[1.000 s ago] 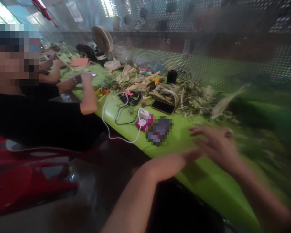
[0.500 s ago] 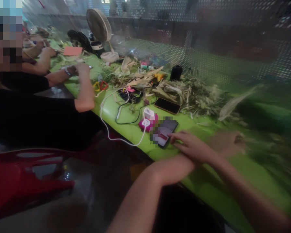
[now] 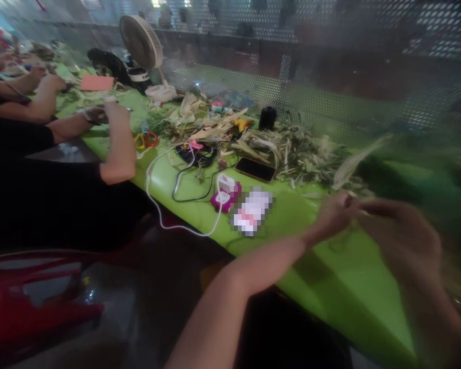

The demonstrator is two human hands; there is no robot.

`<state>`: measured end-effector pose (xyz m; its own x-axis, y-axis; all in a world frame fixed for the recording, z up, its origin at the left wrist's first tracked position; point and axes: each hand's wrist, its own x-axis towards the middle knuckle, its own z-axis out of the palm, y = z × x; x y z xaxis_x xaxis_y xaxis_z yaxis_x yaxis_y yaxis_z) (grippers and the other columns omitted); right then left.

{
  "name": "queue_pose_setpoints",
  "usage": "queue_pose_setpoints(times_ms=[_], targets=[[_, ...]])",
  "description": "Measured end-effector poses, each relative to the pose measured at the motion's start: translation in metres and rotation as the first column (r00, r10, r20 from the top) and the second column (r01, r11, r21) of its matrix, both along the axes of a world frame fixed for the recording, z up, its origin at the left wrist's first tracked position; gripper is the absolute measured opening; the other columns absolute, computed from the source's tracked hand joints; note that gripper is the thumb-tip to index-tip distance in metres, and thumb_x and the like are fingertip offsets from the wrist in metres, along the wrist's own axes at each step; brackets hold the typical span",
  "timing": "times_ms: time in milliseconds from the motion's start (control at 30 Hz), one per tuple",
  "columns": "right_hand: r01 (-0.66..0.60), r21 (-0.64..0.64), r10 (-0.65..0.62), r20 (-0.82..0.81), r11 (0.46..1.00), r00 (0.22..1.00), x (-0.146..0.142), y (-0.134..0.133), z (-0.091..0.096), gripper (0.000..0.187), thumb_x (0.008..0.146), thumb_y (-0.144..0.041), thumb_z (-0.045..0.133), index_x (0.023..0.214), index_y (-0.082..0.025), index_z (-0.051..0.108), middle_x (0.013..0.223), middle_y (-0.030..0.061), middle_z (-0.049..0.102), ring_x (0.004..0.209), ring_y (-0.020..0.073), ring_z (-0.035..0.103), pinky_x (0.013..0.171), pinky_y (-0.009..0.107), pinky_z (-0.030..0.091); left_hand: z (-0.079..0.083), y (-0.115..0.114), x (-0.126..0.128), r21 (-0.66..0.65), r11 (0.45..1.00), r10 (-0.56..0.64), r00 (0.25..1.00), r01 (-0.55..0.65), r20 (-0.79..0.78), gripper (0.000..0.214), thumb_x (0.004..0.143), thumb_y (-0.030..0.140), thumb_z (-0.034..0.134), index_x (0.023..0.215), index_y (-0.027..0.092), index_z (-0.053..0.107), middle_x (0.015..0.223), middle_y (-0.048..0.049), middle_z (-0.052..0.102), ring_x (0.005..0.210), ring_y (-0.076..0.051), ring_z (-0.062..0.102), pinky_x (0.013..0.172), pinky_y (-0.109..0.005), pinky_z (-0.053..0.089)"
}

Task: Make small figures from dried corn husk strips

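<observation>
My left hand hovers over the bright green table with its fingers drawn together in a pinch. My right hand is close beside it, blurred by motion, fingers curled toward the left fingertips. A thin pale strip seems to run between the two hands, too blurred to name. A phone with a lit screen lies on the table just left of my left hand. Behind the hands spreads a heap of dried leaves and green stalks.
A dark phone, a pink charger block with a white cable and black cables lie along the table. A small fan and a black cup stand farther back. Other people's arms rest at the left. A red chair is below.
My left hand has lifted off the phone and moved right to meet my right hand. The phone's screen now shows bright. The camera has swung slightly right.
</observation>
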<state>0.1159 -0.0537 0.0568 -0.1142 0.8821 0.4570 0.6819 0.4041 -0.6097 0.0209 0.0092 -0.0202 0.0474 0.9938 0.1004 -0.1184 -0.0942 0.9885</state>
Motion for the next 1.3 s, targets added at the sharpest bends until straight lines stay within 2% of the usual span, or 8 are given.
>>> queue_pose_setpoints(times_ms=[67,133,333,500,667,867,1133,1300], targets=[[0.221,0.037,-0.219,-0.058,0.975,0.974,0.022,0.007,-0.005,0.023,0.078,-0.041,0.071,0.096,-0.028,0.068,0.099,0.0104,0.067,0.096,0.0315,0.061,0.085,0.044,0.046,0.003,0.001,-0.002,0.076,0.997,0.002,0.999,0.001,-0.048,0.01,0.083,0.026,0.056,0.079,0.018,0.06,0.073,-0.002,0.056,0.07,-0.015,0.049,0.07,-0.032,0.041],[0.276,-0.02,-0.276,-0.139,0.961,0.951,0.037,0.015,-0.014,0.03,0.074,-0.041,0.074,0.098,-0.025,0.067,0.102,0.0117,0.066,0.097,0.0303,0.061,0.084,0.043,0.046,0.007,-0.001,-0.003,0.086,0.996,0.023,0.996,-0.015,-0.084,0.011,0.084,0.026,0.053,0.079,0.017,0.059,0.071,0.0,0.054,0.069,-0.014,0.047,0.07,-0.029,0.039],[0.088,-0.274,-0.199,-0.409,0.958,0.891,0.052,0.033,-0.038,0.041,0.072,-0.046,0.072,0.103,-0.02,0.068,0.097,0.0067,0.068,0.083,0.0206,0.062,0.072,0.034,0.05,0.014,-0.007,-0.006,0.116,0.991,-0.06,0.997,0.066,-0.051,0.01,0.085,0.024,0.054,0.083,0.016,0.059,0.075,0.0001,0.055,0.072,-0.013,0.048,0.071,-0.026,0.038],[-0.013,-0.267,-0.111,-0.446,0.964,0.888,0.047,0.031,-0.046,0.039,0.071,-0.047,0.075,0.097,-0.018,0.072,0.089,0.0055,0.071,0.079,0.019,0.063,0.07,0.031,0.049,0.009,-0.011,-0.001,0.148,0.976,-0.162,0.987,0.161,-0.007,0.008,0.083,0.019,0.054,0.089,0.016,0.059,0.08,-0.0008,0.058,0.077,-0.013,0.051,0.075,-0.026,0.041],[0.079,-0.182,-0.159,-0.483,0.98,0.861,0.052,0.03,-0.05,0.029,0.073,-0.044,0.075,0.086,-0.019,0.075,0.079,0.003,0.07,0.07,0.0163,0.06,0.065,0.029,0.048,0.011,-0.014,0.001,0.123,0.963,-0.24,0.971,0.24,-0.021,0.015,0.085,0.03,0.06,0.09,0.015,0.06,0.079,-0.0017,0.06,0.075,-0.013,0.053,0.074,-0.026,0.042],[0.167,-0.132,-0.21,-0.467,0.977,0.859,0.055,0.028,-0.04,0.024,0.073,-0.042,0.073,0.08,-0.019,0.071,0.076,0.0009,0.068,0.069,0.0151,0.058,0.067,0.028,0.045,0.019,-0.011,-0.009,-0.01,0.939,-0.343,0.939,0.342,-0.013,0.029,0.089,0.042,0.055,0.096,0.015,0.063,0.078,-0.0028,0.063,0.067,-0.011,0.053,0.066,-0.024,0.04],[0.142,-0.201,-0.236,-0.594,0.969,0.769,0.053,0.029,-0.04,0.029,0.07,-0.047,0.074,0.075,-0.02,0.064,0.067,-0.0002,0.063,0.064,0.0155,0.058,0.063,0.028,0.047,0.004,-0.001,-0.01,-0.003,0.918,-0.394,0.916,0.395,-0.077,0.022,0.082,0.035,0.063,0.085,0.014,0.062,0.072,-0.0007,0.061,0.065,-0.01,0.053,0.066,-0.024,0.041],[0.084,-0.225,-0.216,-0.664,0.971,0.716,0.051,0.027,-0.043,0.032,0.07,-0.048,0.074,0.075,-0.02,0.062,0.068,0.0004,0.061,0.063,0.015,0.058,0.066,0.03,0.05,0.003,-0.006,-0.007,0.053,0.926,-0.345,0.897,0.373,-0.278,0.012,0.078,0.026,0.063,0.077,0.014,0.064,0.072,-0.0003,0.063,0.068,-0.011,0.054,0.067,-0.023,0.04]])
